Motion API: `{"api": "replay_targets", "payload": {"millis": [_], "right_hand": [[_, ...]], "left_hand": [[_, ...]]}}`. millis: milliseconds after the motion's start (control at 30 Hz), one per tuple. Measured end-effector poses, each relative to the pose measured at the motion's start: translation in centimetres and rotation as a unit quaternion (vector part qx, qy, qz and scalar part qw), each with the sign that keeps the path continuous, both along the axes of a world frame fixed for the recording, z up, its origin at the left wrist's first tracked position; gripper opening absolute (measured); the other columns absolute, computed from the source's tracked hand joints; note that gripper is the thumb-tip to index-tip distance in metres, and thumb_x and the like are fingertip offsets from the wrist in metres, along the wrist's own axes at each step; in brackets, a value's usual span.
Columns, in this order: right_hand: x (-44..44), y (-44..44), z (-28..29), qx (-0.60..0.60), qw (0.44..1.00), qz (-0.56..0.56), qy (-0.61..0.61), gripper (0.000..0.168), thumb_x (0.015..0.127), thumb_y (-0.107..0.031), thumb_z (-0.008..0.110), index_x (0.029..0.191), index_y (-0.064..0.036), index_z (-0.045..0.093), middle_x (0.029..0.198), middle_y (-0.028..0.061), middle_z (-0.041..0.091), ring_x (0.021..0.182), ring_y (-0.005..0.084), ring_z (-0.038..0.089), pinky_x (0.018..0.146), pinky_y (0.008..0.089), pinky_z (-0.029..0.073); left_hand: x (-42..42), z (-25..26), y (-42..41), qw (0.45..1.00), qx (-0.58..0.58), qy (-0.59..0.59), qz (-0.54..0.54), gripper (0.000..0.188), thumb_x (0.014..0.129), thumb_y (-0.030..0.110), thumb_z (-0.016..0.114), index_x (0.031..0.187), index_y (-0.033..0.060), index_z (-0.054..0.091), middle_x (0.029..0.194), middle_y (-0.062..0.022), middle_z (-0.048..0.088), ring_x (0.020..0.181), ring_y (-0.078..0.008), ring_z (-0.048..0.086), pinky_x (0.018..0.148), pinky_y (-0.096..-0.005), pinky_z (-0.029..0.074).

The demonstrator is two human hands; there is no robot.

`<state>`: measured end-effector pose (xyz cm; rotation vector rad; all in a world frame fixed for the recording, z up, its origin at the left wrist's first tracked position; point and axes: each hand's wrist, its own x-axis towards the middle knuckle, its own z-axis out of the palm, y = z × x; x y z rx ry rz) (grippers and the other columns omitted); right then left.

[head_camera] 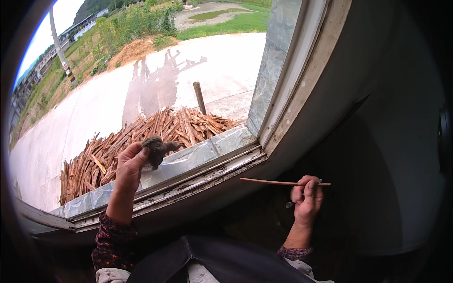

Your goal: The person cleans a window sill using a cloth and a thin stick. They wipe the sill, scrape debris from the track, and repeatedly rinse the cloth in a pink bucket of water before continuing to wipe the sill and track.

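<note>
My left hand pinches a dark grey, ragged clump, maybe a dirty rag or wad of lint, between thumb and fingers. It hangs above the tiled outer sill of an open window. My right hand grips a thin wooden stick near one end, its long part pointing left towards the window frame. Something small and shiny also shows at those fingers, too small to name. Below the clump runs the window's bottom track, with dark dirt along its grooves.
Outside the sill lies a heap of split wood, with an upright wooden post behind it. The window's side jamb rises on the right. Beyond are a concrete yard with a wet patch and a utility pole.
</note>
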<state>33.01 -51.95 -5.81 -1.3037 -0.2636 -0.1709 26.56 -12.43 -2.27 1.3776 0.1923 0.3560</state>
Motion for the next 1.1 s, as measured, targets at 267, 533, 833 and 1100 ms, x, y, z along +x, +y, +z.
{"api": "replay_targets", "payload": {"millis": [267,533,833,1100], "right_hand": [[-0.5,2.9,2.7,-0.151,0.974,-0.027,-0.169,0.021,0.097,-0.020,0.050,0.092,0.000,0.056,0.069,0.0012,0.054,0.052,0.0056,0.044,0.048,0.0190,0.036],[1.5,11.6,2.8,-0.499,0.775,-0.011,-0.387,0.015,0.076,-0.003,0.064,0.076,-0.006,0.050,0.063,0.0090,0.051,0.058,0.0270,0.058,0.047,0.0340,0.047],[-2.0,17.1,-0.9,-0.572,0.744,0.050,-0.341,0.006,0.075,-0.007,0.059,0.078,-0.008,0.053,0.067,0.0070,0.056,0.058,0.0238,0.063,0.049,0.0318,0.052],[-4.4,16.2,-0.4,-0.490,0.770,0.038,-0.407,0.012,0.078,-0.006,0.055,0.090,-0.005,0.056,0.074,0.0086,0.055,0.062,0.0264,0.062,0.054,0.0354,0.051]], "left_hand": [[-1.0,1.1,1.2,0.967,-0.162,-0.198,0.004,0.020,0.095,0.012,0.049,0.110,0.0018,0.059,0.105,-0.0089,0.065,0.096,-0.0171,0.062,0.087,-0.0320,0.049],[-8.5,-2.5,6.6,0.966,-0.177,-0.175,0.071,0.028,0.094,0.015,0.049,0.121,0.0059,0.054,0.120,-0.0106,0.059,0.112,-0.0240,0.055,0.098,-0.0436,0.042],[-16.1,-7.0,9.7,0.964,-0.203,-0.122,0.117,0.026,0.092,0.012,0.052,0.118,0.0079,0.054,0.118,-0.0063,0.060,0.111,-0.0218,0.055,0.097,-0.0430,0.043],[-19.2,-8.9,10.6,0.952,-0.248,-0.151,0.102,0.034,0.089,0.008,0.051,0.123,0.0068,0.051,0.121,-0.0094,0.059,0.113,-0.0245,0.054,0.099,-0.0447,0.041]]}}
